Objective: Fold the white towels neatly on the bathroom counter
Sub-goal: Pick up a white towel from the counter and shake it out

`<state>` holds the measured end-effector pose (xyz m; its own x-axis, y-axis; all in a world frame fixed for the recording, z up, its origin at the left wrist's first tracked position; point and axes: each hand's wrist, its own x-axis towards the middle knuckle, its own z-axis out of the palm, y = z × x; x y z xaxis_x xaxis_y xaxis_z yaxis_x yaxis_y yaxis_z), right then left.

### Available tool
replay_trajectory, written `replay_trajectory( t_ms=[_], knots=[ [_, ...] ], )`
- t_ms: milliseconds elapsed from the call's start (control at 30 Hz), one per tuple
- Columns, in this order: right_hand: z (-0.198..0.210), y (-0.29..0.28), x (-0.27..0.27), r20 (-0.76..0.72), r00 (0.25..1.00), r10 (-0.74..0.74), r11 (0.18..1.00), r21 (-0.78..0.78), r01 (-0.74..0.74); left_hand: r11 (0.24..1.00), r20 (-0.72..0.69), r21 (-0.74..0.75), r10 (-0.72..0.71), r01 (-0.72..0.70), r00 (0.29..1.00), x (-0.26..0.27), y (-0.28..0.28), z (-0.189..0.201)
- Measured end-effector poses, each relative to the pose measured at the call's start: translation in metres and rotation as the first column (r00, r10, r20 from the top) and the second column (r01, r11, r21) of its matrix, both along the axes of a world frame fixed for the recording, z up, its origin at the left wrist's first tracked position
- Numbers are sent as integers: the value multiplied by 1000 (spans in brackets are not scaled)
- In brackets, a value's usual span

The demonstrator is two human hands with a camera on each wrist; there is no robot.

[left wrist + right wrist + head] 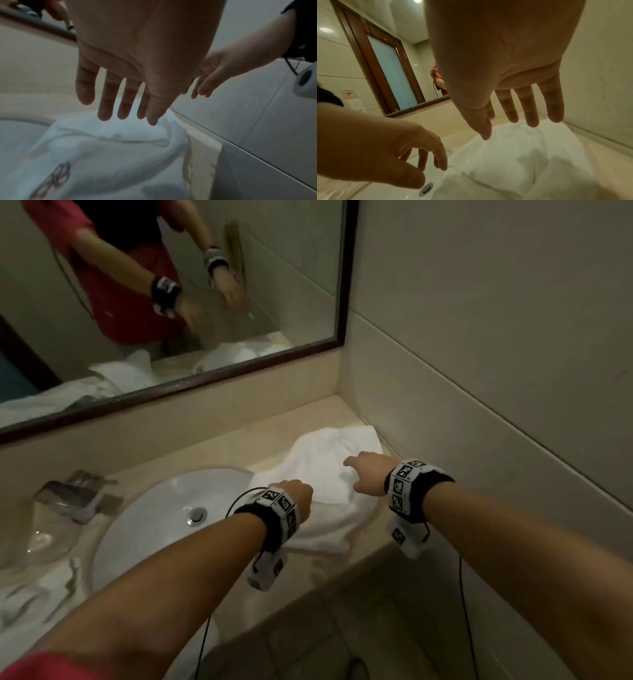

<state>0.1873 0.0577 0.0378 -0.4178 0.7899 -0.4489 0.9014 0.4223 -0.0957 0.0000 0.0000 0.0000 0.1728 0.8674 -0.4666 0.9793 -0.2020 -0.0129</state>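
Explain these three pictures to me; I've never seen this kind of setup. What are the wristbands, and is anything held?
No robot here: a person wears three cameras. The head view looks down on both arms; the patterned wristbands carry the other two cameras, each looking along its palm at the fingers. A rumpled white towel lies on the counter, right of the sink, and hangs over the front edge. The left hand and right hand are above it with fingers straight and spread, holding nothing. More white cloth lies left of the sink.
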Motion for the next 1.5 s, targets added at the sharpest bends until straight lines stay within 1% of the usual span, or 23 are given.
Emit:
replay_trajectory(
  t_ms=[100, 200, 267, 367, 467, 533, 667, 733, 767, 800, 833, 867, 900, 967, 1000, 1033, 1133, 1200, 1267, 1333, 1433, 1500],
  knots=[
    [-28, 7, -4, 23, 1000, 18, 995, -103, -15, 992, 43, -81, 97, -94, 994, 3, -5, -31],
    [-62, 15, -8, 29, 996, 85, 981, -177, -79, 979, 91, -141, 164, -150, 982, 4, -7, -57],
    [-80, 20, -12, 31, 989, 146, 979, -152, -139, 966, 148, -152, 230, -208, 962, 3, -6, -67],
    [-103, 27, -19, 79, 963, 258, 961, -123, -247, 938, 216, -177, 332, -297, 918, 4, -7, -83],
    [-122, 29, -23, 154, 921, 358, 930, -149, -337, 927, 233, -168, 369, -337, 900, 5, -11, -94],
    [-129, 30, -25, 177, 908, 379, 922, -154, -355, 921, 244, -158, 386, -356, 890, 5, -12, -98],
    [-134, 39, -28, 131, 924, 359, 931, -128, -343, 896, 294, -191, 442, -401, 847, 1, -10, -100],
    [-134, 45, -27, 94, 944, 316, 943, -138, -302, 881, 304, -203, 471, -427, 828, 0, -9, -98],
    [-135, 48, -25, 61, 961, 271, 955, -139, -261, 876, 306, -204, 482, -438, 821, 0, -8, -97],
    [-133, 52, -24, -3, 977, 213, 968, -134, -211, 871, 311, -203, 490, -447, 815, 1, -7, -96],
    [-129, 56, -23, -98, 985, 139, 982, -112, -150, 866, 313, -200, 500, -459, 807, 1, -6, -95],
    [-124, 61, -23, -213, 975, 56, 993, -85, -76, 861, 317, -193, 508, -470, 801, 2, -5, -94],
    [-116, 66, -22, -331, 943, -26, 998, -63, 5, 858, 320, -177, 513, -481, 797, 3, -3, -91],
    [-99, 74, -21, -530, 829, -180, 984, -82, 161, 847, 327, -155, 530, -509, 782, 5, 0, -85],
    [-91, 79, -20, -598, 768, -230, 972, -101, 213, 842, 334, -145, 536, -519, 776, 6, 2, -82],
    [-82, 82, -18, -640, 722, -263, 962, -122, 242, 839, 347, -137, 539, -527, 768, 7, 4, -79],
    [-60, 86, -15, -745, 599, -294, 951, -163, 264, 817, 406, -113, 558, -566, 724, 11, 9, -70],
    [-44, 88, -13, -811, 517, -275, 955, -167, 246, 796, 430, -102, 576, -596, 695, 12, 11, -65],
    [-29, 87, -11, -842, 478, -252, 960, -156, 231, 780, 447, -91, 588, -619, 674, 13, 11, -60],
    [-14, 85, -12, -853, 433, -290, 949, -198, 245, 754, 475, -89, 607, -651, 637, 12, 12, -56],
    [13, 76, -15, -873, 348, -342, 930, -262, 256, 680, 563, -77, 633, -729, 532, 12, 14, -48],
    [30, 70, -18, -884, 313, -347, 928, -277, 248, 619, 662, -39, 604, -784, 444, 11, 17, -39]
  ],
)
